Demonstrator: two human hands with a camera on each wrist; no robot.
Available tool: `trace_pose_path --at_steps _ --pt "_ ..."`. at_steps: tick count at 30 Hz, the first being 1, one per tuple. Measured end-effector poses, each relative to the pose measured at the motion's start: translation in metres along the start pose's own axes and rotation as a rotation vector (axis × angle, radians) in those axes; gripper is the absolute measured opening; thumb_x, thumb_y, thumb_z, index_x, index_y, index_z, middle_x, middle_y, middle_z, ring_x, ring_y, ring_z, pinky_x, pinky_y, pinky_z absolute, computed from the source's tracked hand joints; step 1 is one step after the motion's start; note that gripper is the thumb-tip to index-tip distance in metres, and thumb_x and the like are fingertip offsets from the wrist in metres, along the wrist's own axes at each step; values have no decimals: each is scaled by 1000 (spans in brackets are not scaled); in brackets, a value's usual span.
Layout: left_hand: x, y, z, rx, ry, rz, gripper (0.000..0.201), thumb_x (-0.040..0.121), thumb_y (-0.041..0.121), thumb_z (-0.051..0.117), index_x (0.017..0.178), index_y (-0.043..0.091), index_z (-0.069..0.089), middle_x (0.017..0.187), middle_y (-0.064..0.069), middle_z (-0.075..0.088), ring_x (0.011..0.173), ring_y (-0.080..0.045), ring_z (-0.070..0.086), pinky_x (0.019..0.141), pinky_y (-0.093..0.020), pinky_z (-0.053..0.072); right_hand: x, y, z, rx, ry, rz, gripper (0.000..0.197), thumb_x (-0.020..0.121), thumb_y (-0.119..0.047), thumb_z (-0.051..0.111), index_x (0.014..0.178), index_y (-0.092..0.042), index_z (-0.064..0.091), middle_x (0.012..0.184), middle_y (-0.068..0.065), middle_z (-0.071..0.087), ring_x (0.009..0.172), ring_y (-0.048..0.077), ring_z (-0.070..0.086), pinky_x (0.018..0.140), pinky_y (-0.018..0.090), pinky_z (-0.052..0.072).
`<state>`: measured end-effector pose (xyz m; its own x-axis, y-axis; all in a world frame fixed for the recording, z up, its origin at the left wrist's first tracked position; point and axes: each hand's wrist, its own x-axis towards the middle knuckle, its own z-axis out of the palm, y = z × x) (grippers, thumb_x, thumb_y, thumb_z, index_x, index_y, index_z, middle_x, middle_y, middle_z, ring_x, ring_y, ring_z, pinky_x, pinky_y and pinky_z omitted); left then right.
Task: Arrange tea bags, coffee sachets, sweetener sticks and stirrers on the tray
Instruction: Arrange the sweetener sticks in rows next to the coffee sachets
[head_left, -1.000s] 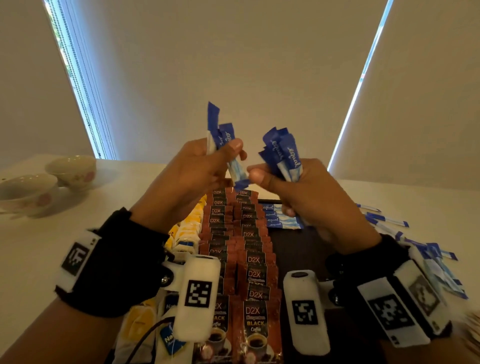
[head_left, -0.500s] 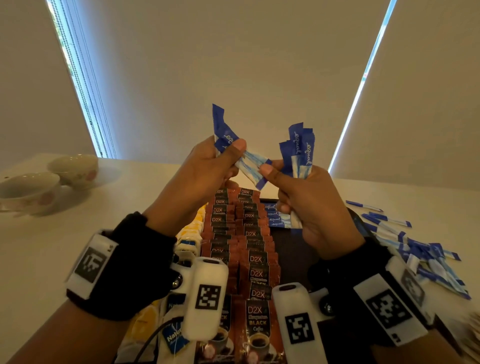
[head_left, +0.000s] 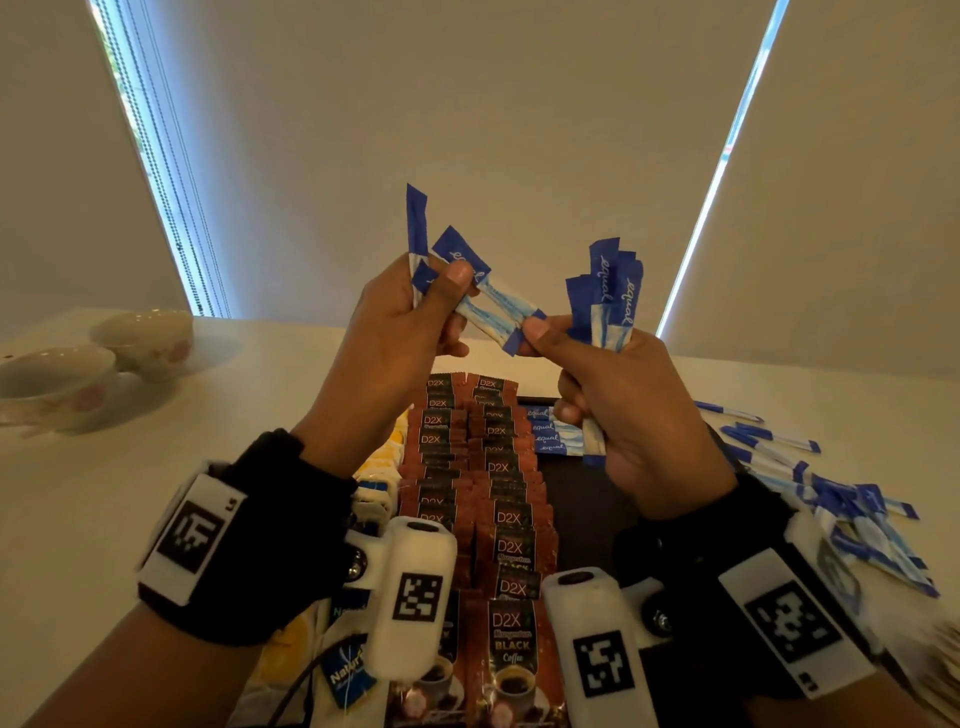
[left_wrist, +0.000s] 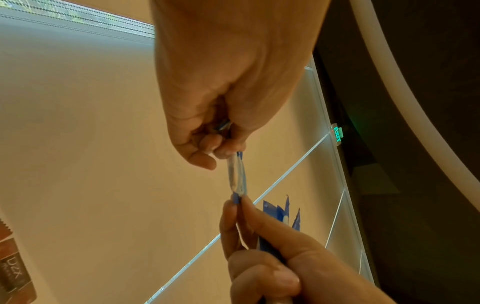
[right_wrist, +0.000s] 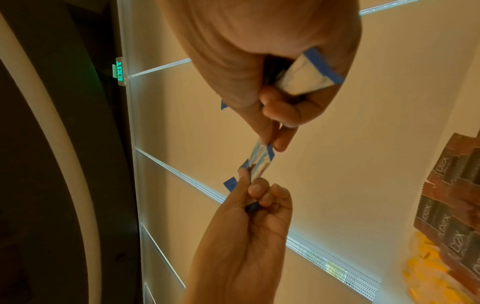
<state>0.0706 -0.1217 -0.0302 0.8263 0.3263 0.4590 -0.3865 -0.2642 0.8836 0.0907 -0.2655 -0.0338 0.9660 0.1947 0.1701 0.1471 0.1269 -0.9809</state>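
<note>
Both hands are raised above the dark tray. My left hand grips a few blue-and-white sweetener sticks. One stick slants from it down to my right hand, which pinches that stick's lower end with thumb and forefinger. The right hand's other fingers hold a bundle of sticks. The wrist views show the shared stick stretched between the two pinches. On the tray lie rows of brown coffee sachets, yellow tea bags and a few sweetener sticks.
Several loose sweetener sticks lie scattered on the white table to the right of the tray. Two pale teacups stand at the far left. Window blinds close off the back.
The hands came together. My right thumb and forefinger took the lower end of a stick held in my left hand. Both hands sit slightly higher than a second ago.
</note>
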Motion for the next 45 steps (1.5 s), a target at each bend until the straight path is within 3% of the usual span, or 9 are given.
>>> trace_pose_path --at_steps 4,10,15,24,28,31,37,43,45 --pt "-1 1 1 4 -30 -5 21 99 30 41 90 18 57 63 1 53 54 -3 58 65 -17 56 0 5 2 -84 27 -46 12 86 -25 63 76 -20 57 44 -8 51 33 2 41 39 12 40" --pt "-4 5 1 30 -118 -37 24 98 33 40 91 16 57 58 7 52 57 -4 57 63 -15 54 5 14 2 -325 35 -153 15 90 -26 59 77 -30 53 73 -7 58 51 5 51 53 22 43" --pt "-3 8 -4 117 -136 4 21 100 29 39 91 20 55 64 3 50 57 -4 52 61 -17 51 10 14 -4 -423 39 -184 10 89 -26 59 85 -18 56 70 -9 54 54 5 49 56 23 42" --pt "0 12 -16 237 -25 -62 29 99 39 36 95 21 58 71 6 46 60 -6 47 59 -18 45 20 -6 -41 -584 72 -152 27 87 -18 64 61 -21 58 65 0 57 53 8 45 57 29 40" --pt "5 17 -32 156 39 -118 29 98 44 38 89 25 58 69 4 41 63 -9 44 71 -30 46 41 11 -81 -912 -15 105 20 83 -15 69 68 -5 61 61 15 52 49 19 41 55 30 37" --pt "7 18 -40 133 49 -140 29 96 48 41 91 26 59 70 5 40 66 -9 44 70 -29 46 53 33 -99 -1024 -99 424 18 82 -15 71 84 2 64 52 10 46 39 16 39 43 22 32" --pt "11 17 -46 143 71 -146 32 94 49 45 99 21 59 67 4 39 63 -10 43 70 -28 46 61 54 -107 -1174 -160 634 21 84 -22 70 77 -6 59 35 1 46 26 10 37 36 16 29" --pt "11 18 -47 148 82 -143 33 94 48 45 102 19 58 65 3 40 63 -9 43 68 -27 45 75 56 -94 -1166 -202 725 33 82 -28 71 98 0 63 80 12 62 49 15 40 51 25 33" --pt "11 18 -47 149 74 -147 34 94 48 46 103 18 58 65 3 40 63 -9 43 69 -27 45 77 56 -90 -1162 -199 730 26 81 -25 72 90 -3 61 76 9 61 46 13 39 46 22 33"
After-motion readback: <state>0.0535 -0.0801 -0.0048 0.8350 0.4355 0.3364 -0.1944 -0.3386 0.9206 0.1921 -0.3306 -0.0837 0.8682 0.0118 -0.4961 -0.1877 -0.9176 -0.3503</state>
